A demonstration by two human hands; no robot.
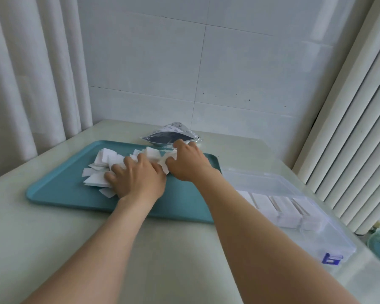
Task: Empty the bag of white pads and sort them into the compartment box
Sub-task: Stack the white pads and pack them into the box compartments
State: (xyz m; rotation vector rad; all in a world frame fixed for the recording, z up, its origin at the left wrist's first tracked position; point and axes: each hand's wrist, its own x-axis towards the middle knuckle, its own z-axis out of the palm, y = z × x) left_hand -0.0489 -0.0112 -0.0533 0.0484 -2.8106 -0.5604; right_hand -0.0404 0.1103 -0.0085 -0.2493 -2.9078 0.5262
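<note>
On the teal tray (pixel 59 189), mid-tabletop (pixel 173 249): loose white pads (pixel 106 157) heaped, likely for easy gathering. Left hand (pixel 138 178) spread flat, pressing the heap; right hand (pixel 188 163) gripping a clump. Beyond, bag (pixel 165 137) lying slack, seemingly emptied. Right, clear compartment box (pixel 261 181), near compartments holding stacked pads.

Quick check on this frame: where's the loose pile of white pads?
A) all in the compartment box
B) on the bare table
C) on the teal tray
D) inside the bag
C: the white pads lie scattered on the teal tray, with the left hand and right hand on the pile. The bag lies behind the tray's far edge.
</note>
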